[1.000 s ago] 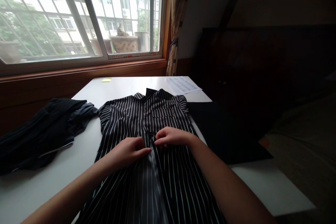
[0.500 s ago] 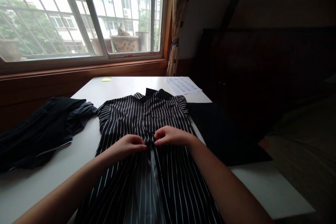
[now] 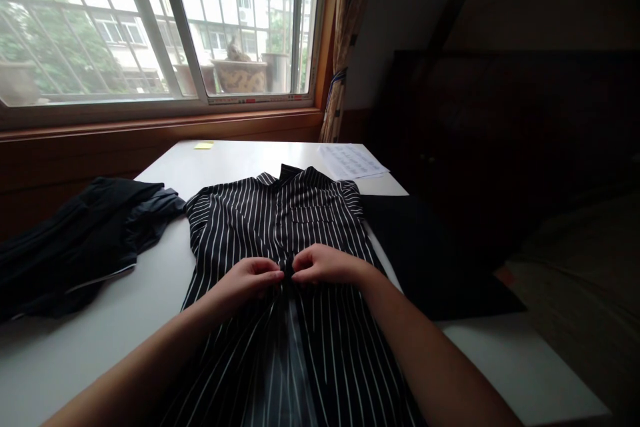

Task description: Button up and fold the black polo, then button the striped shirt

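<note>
A black shirt with white stripes [image 3: 240, 220] lies front up on the white table, collar away from me. Its front is closed above my hands and parted below them, where the greyish inner side of the back shows. My left hand [image 3: 255, 275] pinches the left front edge at mid-placket. Just to its right, my right hand [image 3: 320, 265] pinches the other front edge, fingertips almost meeting those of the left. Any button or buttonhole between the fingers is too small and dark to make out.
Dark crumpled clothing [image 3: 75, 240] lies at the table's left. A flat black piece [image 3: 440, 260] covers the right edge. Printed papers [image 3: 353, 161] and a yellow sticky note [image 3: 203, 145] are at the far end of the white table [image 3: 240, 159], below a barred window [image 3: 240, 20].
My left hand has come up and in to the right hand, drawing the two front edges of the shirt together. My right hand has stayed nearly in place. The view has shifted slightly.
</note>
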`<action>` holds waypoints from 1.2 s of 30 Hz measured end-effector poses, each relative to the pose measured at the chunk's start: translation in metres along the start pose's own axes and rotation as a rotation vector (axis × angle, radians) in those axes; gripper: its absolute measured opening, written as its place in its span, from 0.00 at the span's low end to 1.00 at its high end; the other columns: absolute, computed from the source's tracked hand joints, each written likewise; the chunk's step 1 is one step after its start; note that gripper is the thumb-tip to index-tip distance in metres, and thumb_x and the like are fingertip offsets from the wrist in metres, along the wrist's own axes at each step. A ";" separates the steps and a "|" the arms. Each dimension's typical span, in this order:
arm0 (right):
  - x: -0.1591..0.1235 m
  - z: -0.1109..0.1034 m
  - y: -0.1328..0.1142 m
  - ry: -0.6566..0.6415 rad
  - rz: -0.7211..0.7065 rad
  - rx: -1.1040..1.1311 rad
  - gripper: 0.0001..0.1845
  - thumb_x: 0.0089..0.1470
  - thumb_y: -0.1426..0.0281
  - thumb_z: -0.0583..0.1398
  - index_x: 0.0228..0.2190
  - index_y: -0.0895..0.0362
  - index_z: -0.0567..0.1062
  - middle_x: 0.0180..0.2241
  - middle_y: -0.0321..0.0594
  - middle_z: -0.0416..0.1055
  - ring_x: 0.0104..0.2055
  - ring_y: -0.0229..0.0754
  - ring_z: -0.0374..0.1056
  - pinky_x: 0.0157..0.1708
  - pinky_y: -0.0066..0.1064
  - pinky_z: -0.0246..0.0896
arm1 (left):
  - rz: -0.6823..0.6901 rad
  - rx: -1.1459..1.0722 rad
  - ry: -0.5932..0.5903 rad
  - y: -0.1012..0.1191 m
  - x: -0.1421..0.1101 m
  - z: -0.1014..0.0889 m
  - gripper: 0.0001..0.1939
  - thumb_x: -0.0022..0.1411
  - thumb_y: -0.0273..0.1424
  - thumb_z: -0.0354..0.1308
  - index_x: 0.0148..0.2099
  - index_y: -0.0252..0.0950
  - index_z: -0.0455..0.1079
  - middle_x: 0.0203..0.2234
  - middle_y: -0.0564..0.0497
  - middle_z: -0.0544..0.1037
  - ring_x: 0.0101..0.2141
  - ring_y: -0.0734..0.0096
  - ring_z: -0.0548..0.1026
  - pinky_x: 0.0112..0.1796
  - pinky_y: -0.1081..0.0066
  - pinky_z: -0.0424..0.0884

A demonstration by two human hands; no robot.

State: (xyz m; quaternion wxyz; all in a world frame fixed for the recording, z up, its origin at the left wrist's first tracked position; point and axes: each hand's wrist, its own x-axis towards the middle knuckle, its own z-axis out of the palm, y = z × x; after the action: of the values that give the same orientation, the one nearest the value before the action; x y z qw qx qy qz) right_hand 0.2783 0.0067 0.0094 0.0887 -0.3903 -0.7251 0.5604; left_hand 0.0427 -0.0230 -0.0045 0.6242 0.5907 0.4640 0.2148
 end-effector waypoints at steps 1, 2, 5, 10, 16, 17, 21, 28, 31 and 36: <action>0.000 0.001 0.000 0.004 -0.007 0.004 0.13 0.50 0.62 0.65 0.33 0.60 0.77 0.25 0.33 0.72 0.25 0.33 0.65 0.25 0.23 0.58 | 0.008 0.029 -0.001 0.000 -0.001 0.001 0.21 0.54 0.48 0.63 0.37 0.33 0.74 0.25 0.52 0.71 0.24 0.75 0.66 0.26 0.74 0.62; 0.001 0.002 0.000 0.011 -0.014 0.016 0.14 0.50 0.62 0.66 0.33 0.60 0.77 0.26 0.33 0.72 0.25 0.33 0.65 0.26 0.23 0.58 | 0.019 0.058 0.000 0.000 -0.002 0.003 0.20 0.55 0.47 0.62 0.37 0.33 0.74 0.26 0.52 0.72 0.25 0.74 0.67 0.27 0.74 0.63; 0.003 0.003 0.002 0.025 -0.022 0.075 0.15 0.48 0.61 0.67 0.33 0.59 0.77 0.26 0.33 0.72 0.26 0.33 0.66 0.27 0.24 0.60 | 0.063 0.107 0.027 0.001 -0.004 0.008 0.17 0.57 0.45 0.60 0.37 0.34 0.73 0.28 0.52 0.73 0.27 0.72 0.70 0.28 0.73 0.66; 0.004 0.002 0.004 0.026 -0.050 0.157 0.17 0.46 0.60 0.68 0.33 0.60 0.77 0.27 0.34 0.73 0.28 0.35 0.69 0.30 0.26 0.63 | 0.094 0.132 0.077 0.002 -0.005 0.013 0.13 0.58 0.40 0.59 0.34 0.34 0.71 0.26 0.53 0.72 0.26 0.72 0.70 0.28 0.73 0.67; 0.000 0.000 -0.001 0.109 -0.090 0.187 0.16 0.47 0.59 0.68 0.32 0.60 0.76 0.27 0.35 0.72 0.28 0.35 0.68 0.29 0.27 0.64 | 0.073 0.159 0.118 0.003 -0.007 0.015 0.12 0.57 0.39 0.59 0.33 0.34 0.71 0.25 0.53 0.73 0.26 0.71 0.71 0.28 0.72 0.68; -0.001 0.000 -0.002 0.125 -0.088 0.173 0.16 0.48 0.59 0.67 0.32 0.60 0.76 0.27 0.35 0.72 0.28 0.35 0.68 0.29 0.27 0.64 | 0.074 0.153 0.114 0.003 -0.007 0.015 0.12 0.57 0.39 0.59 0.33 0.34 0.71 0.25 0.53 0.73 0.26 0.71 0.71 0.28 0.72 0.68; -0.001 0.002 -0.005 0.156 -0.106 -0.001 0.12 0.49 0.63 0.66 0.31 0.59 0.77 0.25 0.33 0.71 0.27 0.34 0.66 0.27 0.25 0.61 | 0.079 0.112 0.092 0.003 -0.007 0.014 0.14 0.58 0.40 0.59 0.34 0.33 0.72 0.25 0.53 0.73 0.25 0.72 0.71 0.28 0.72 0.67; 0.001 0.009 -0.005 0.157 -0.158 -0.172 0.09 0.50 0.66 0.64 0.33 0.59 0.78 0.28 0.35 0.74 0.30 0.35 0.67 0.30 0.24 0.59 | 0.056 0.045 0.038 0.005 -0.008 0.011 0.15 0.58 0.41 0.60 0.35 0.32 0.74 0.26 0.52 0.73 0.26 0.73 0.70 0.29 0.73 0.65; 0.004 0.010 -0.002 0.153 -0.162 -0.194 0.09 0.50 0.66 0.64 0.33 0.59 0.79 0.29 0.34 0.74 0.30 0.35 0.67 0.30 0.24 0.59 | 0.064 0.046 0.019 0.005 -0.008 0.010 0.16 0.58 0.42 0.60 0.36 0.31 0.74 0.28 0.51 0.73 0.27 0.72 0.70 0.30 0.73 0.66; 0.007 0.010 0.003 0.151 -0.159 -0.173 0.08 0.50 0.68 0.63 0.32 0.58 0.79 0.27 0.33 0.73 0.29 0.35 0.66 0.29 0.24 0.57 | 0.094 0.125 0.061 0.004 -0.008 0.007 0.17 0.57 0.43 0.61 0.37 0.32 0.75 0.28 0.52 0.73 0.28 0.71 0.69 0.31 0.72 0.66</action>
State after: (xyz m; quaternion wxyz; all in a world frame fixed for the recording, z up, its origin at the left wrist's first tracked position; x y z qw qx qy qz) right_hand 0.2690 0.0044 0.0013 0.1533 -0.3790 -0.7904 0.4562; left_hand 0.0463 -0.0321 0.0011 0.5611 0.6427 0.4671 0.2322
